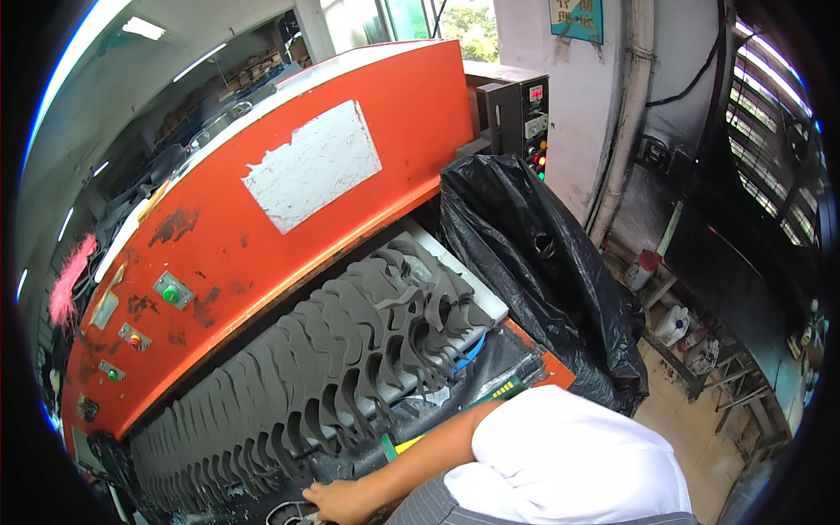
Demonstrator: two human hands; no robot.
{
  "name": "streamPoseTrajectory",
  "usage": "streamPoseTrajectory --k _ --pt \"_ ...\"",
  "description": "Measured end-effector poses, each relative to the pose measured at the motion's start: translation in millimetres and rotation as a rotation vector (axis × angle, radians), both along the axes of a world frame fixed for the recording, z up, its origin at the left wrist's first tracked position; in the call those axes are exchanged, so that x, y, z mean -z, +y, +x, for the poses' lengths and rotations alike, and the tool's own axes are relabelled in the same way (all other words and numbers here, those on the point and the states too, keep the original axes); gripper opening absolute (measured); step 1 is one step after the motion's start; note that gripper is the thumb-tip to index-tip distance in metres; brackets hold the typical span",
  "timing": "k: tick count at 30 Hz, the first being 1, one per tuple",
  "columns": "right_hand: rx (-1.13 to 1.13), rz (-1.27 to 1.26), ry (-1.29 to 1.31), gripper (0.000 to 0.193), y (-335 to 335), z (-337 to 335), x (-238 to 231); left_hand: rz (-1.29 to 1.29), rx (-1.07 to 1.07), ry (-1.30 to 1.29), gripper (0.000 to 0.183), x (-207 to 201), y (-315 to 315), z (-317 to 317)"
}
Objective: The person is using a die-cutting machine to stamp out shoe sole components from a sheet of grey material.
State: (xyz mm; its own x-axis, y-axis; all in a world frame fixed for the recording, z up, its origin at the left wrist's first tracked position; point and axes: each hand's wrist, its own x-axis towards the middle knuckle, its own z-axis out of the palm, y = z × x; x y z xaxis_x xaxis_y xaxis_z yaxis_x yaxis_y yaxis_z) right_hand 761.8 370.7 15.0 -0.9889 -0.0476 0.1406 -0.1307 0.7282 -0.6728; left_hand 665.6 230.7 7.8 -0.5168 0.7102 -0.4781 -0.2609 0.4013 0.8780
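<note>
Right hand low at the near side of the table, below a long row of dark grey, curved, foam-like pieces; these stand fanned and overlapping on the pale, flat-topped table, beneath the lower edge of a large orange-red machine housing. Fingers bent at a thin, dark, looped object by the bottom of the view; cannot tell whether they grasp it or only touch it; left hand out of view.

Risks, as judged: the pieces seem to lean on one another — a knock from the hand or forearm could topple several and spoil the spacing; their curled near ends reach the table's edge, so a passing sleeve might hook one and drag its neighbours along; the right-hand end looks more jumbled, hence likelier to tangle; lifting one piece carelessly could bring a second with it; far ends pushed inward may catch under the housing. The forearm also passes close to a green-and-yellow strip — an elbow shift could nudge it; actual contact unclear.
</note>
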Motion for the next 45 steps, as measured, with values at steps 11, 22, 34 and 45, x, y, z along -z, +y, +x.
streamPoseTrajectory --k 11,22,34,45 --pt "0.064 -0.266 0.224 0.098 18.9 -8.5 19.3 -0.061 -0.146 0.113 0.052 -20.9 14.5 -14.5" --pt "0.542 -0.228 1.089 0.076 124.0 152.4 -57.5 0.468 0.405 0.592 0.060 -87.3 168.8 71.9" --pt "1.740 0.344 0.083 0.081 321.3 459.5 159.6 0.233 0.901 1.362 0.061 -31.8 385.8 212.9" --pt "1.297 -0.198 -0.748 0.033 292.0 495.3 147.1 0.120 0.903 1.650 0.064 17.9 351.9 225.4"
